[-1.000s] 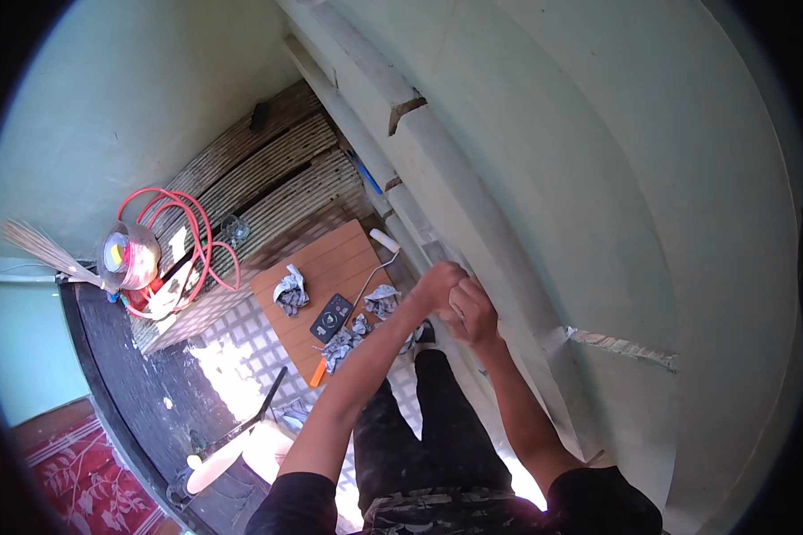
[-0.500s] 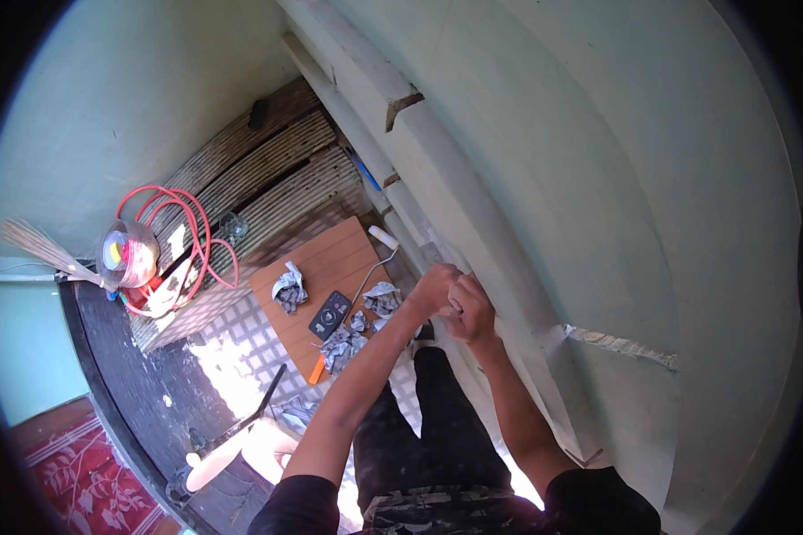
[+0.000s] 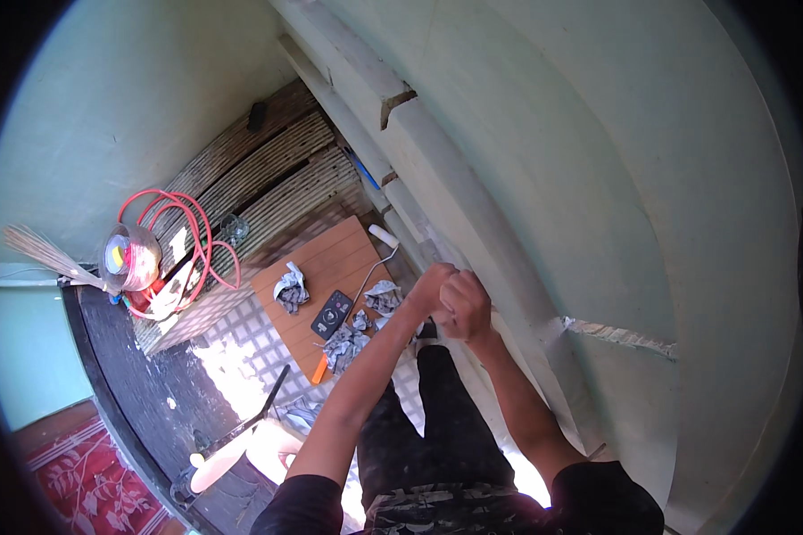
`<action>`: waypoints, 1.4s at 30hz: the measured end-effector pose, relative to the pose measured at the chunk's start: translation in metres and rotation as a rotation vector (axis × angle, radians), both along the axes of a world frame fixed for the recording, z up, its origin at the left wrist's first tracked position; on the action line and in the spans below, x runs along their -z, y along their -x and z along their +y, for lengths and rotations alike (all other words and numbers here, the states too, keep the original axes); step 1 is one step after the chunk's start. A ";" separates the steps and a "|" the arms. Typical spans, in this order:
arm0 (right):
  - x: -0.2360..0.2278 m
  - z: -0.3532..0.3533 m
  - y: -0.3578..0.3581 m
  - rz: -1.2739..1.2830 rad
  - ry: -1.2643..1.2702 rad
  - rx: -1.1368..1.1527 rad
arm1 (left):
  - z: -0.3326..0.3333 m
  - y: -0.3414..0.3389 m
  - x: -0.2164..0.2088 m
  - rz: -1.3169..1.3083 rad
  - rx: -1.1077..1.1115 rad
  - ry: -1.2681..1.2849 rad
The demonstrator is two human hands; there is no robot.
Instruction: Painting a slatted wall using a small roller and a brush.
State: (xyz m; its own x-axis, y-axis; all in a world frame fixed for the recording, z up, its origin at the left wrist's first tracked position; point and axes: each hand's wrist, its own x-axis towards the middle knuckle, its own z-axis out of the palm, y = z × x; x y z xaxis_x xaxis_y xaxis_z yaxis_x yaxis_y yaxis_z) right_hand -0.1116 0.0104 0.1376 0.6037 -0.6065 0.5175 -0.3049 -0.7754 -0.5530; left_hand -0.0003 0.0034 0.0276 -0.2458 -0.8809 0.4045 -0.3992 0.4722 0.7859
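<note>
My left hand (image 3: pixel 430 287) and my right hand (image 3: pixel 467 306) are pressed together in front of me, beside the pale green wall ledge. Both have closed fingers. Whatever they may grip is hidden inside them. Below and to their left is a brown wooden board (image 3: pixel 281 266). On it lie several crumpled papers (image 3: pixel 342 349), a dark flat box (image 3: pixel 332 312) with printing, and a paint roller (image 3: pixel 384 236) with a white sleeve and bent wire. An orange handle (image 3: pixel 319 369) shows at the board's near edge.
A stepped ledge (image 3: pixel 473 187) runs along the wall at right. Far left, a slatted bench (image 3: pixel 268 169) carries a red hose (image 3: pixel 207 234) and a clear tub (image 3: pixel 132 254), beside a stick broom (image 3: pixel 49 252). A pale chair-like object (image 3: pixel 268 446) stands low at left.
My hands stay closed together, and the right hand has turned and shifted slightly left against the left one. The view has shifted a little. Things on the board lie as before.
</note>
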 end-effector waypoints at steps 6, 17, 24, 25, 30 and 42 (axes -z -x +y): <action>0.007 -0.006 0.001 -0.010 -0.050 -0.008 | 0.001 -0.003 0.012 -0.009 0.005 0.011; 0.014 -0.009 -0.011 0.070 -0.014 0.018 | -0.009 -0.014 0.002 -0.079 -0.052 0.023; -0.004 -0.001 -0.005 0.009 -0.043 -0.025 | 0.010 -0.008 0.007 0.030 0.021 0.016; -0.002 -0.006 -0.009 0.016 -0.088 -0.022 | 0.009 -0.008 0.006 0.115 -0.028 -0.076; -0.012 0.000 -0.005 -0.030 -0.027 -0.023 | -0.001 -0.017 -0.005 -0.048 0.029 0.066; 0.006 0.003 -0.009 0.017 -0.042 0.022 | 0.004 -0.012 0.013 -0.030 0.053 0.018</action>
